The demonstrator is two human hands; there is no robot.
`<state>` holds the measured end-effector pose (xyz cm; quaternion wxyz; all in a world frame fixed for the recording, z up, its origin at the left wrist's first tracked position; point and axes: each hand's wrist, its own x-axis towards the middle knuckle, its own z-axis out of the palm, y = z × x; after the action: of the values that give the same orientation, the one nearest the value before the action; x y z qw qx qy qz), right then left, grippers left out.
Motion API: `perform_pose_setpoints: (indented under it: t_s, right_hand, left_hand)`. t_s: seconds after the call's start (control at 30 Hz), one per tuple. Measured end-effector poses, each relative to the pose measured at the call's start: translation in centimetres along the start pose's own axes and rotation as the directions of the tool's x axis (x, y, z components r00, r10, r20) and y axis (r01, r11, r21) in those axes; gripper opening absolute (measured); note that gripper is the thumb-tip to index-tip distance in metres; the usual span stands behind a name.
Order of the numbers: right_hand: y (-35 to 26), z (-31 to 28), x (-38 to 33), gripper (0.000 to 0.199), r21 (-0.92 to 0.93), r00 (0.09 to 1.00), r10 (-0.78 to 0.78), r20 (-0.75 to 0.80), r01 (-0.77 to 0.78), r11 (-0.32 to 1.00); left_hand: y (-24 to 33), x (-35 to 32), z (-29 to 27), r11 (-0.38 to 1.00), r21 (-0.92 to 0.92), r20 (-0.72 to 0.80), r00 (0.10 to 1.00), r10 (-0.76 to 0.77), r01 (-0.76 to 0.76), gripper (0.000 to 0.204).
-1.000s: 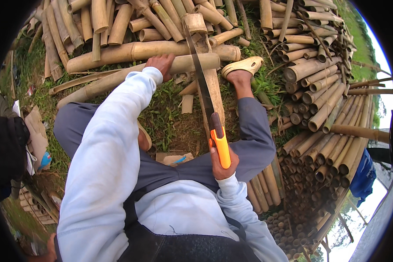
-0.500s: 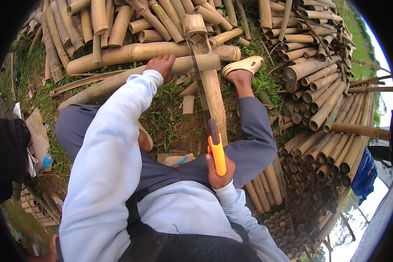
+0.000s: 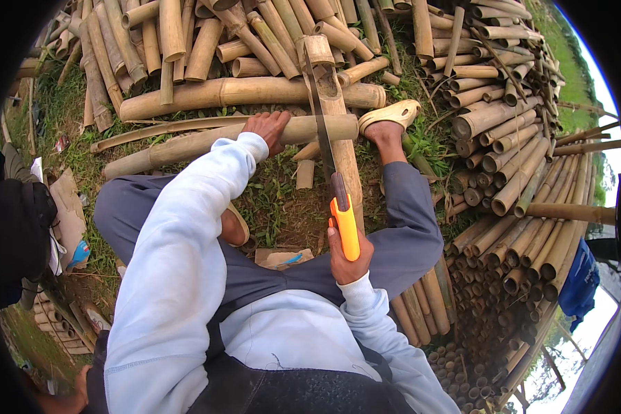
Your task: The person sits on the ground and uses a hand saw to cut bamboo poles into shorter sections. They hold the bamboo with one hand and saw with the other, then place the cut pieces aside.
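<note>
My right hand [image 3: 350, 255] is closed around the orange handle of a handsaw [image 3: 350, 231]. The saw's long dark blade [image 3: 322, 131] points away from me and lies across a bamboo pole [image 3: 207, 141] near its right end. My left hand [image 3: 268, 129] grips the same pole from above, to the left of the blade. Under the pole's right end a thick bamboo post [image 3: 345, 162] lies lengthwise as a support, with a notch near its far end. Whether the blade has cut into the pole cannot be made out.
A thick bamboo log [image 3: 221, 95] lies just beyond the pole. Heaped cut bamboo [image 3: 207, 48] lies behind it, and stacked bamboo [image 3: 497, 165] rises at the right. My right foot in a beige clog [image 3: 393, 114] rests beside the post. A dark-clothed person [image 3: 10, 234] is at the left edge.
The right hand and saw have shifted slightly away from me along the blade's line. The left hand still holds the pole. The whole view has moved a little.
</note>
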<state>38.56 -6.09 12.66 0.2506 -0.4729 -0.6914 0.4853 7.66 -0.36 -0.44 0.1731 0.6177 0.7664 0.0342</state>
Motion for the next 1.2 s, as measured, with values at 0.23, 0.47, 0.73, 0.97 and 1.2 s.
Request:
perform_pose_setpoints:
  t_s: [0.23, 0.47, 0.73, 0.97, 1.2]
  right_hand:
    - [-3.2, 0.6, 1.3, 0.020, -0.038, 0.999, -0.016, 0.041, 0.017, 0.999]
    - [-3.5, -2.8, -1.5, 0.012, -0.103, 0.996, -0.089, -0.012, 0.087, 0.991]
    - [-1.4, -1.9, -5.1, 0.017, 0.047, 1.000, -0.007, 0.019, 0.006, 0.999]
    - [-0.7, 0.0, -1.1, 0.017, 0.074, 0.997, 0.006, 0.080, -0.012, 0.997]
    - [-0.1, -0.8, 0.2, 0.023, 0.033, 0.993, 0.064, 0.100, -0.068, 0.997]
  left_hand:
    - [-1.1, 1.2, -2.9, 0.998, -0.045, -0.095, 0.994, -0.049, 0.045, 0.067]
    - [-1.1, 1.8, -2.4, 0.996, -0.067, -0.057, 0.997, -0.058, 0.054, 0.064]
    - [-0.9, 2.4, -3.3, 0.999, 0.019, 0.006, 1.000, 0.028, -0.028, 0.069]
    - [-2.4, 4.2, -4.2, 0.985, 0.025, 0.007, 0.985, -0.170, 0.170, 0.072]
    - [-3.0, 5.7, -2.0, 0.977, 0.017, 0.085, 0.973, -0.213, 0.212, 0.078]
